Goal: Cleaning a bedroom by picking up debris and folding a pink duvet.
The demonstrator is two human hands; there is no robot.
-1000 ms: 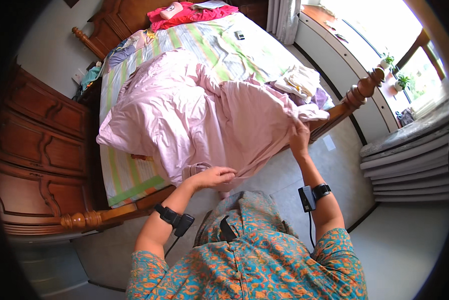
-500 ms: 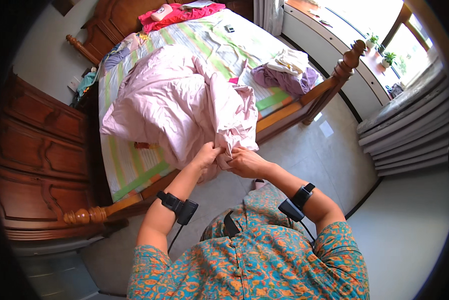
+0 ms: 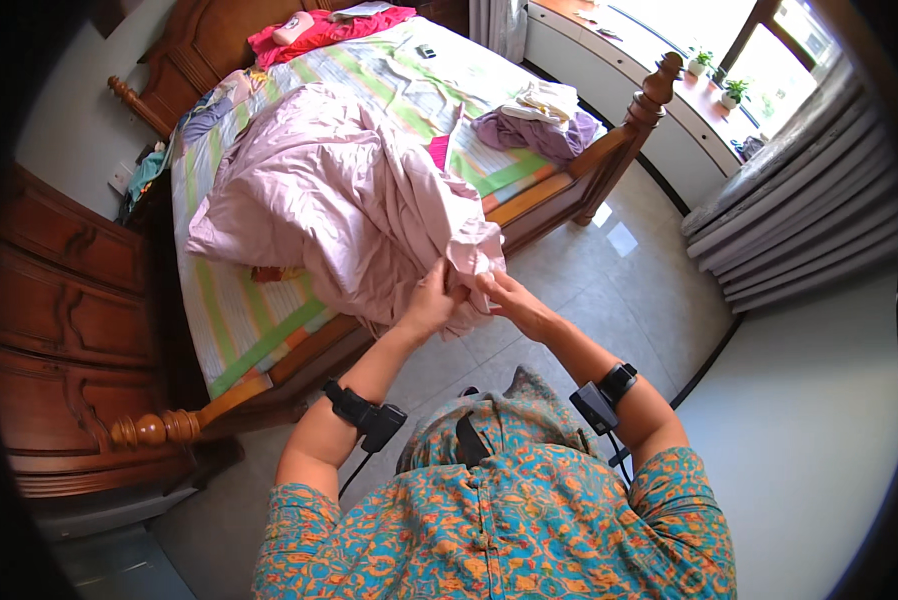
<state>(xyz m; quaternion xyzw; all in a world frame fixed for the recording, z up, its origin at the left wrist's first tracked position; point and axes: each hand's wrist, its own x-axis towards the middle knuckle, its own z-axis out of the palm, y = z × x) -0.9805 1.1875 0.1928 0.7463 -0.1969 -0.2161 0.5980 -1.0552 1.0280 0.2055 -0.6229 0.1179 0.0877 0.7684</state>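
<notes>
A large pale pink duvet cover lies rumpled over the near half of the bed, and one end hangs past the wooden footboard. My left hand grips the bunched edge of that end. Close beside it on the right, my right hand pinches the same cloth, with a folded flap standing up between the two hands. Folds of fabric hide some of the fingertips. Both hands are held just in front of the footboard, over the floor.
The bed has a striped green and white sheet and turned wooden posts. Folded white and purple clothes lie at its right corner. A red cloth is near the headboard. A wooden cabinet stands left; grey curtains hang right.
The pink cloth's held end has been drawn up and gathered between my hands, and my right hand has turned and moved slightly right. The whole view has shifted a little.
</notes>
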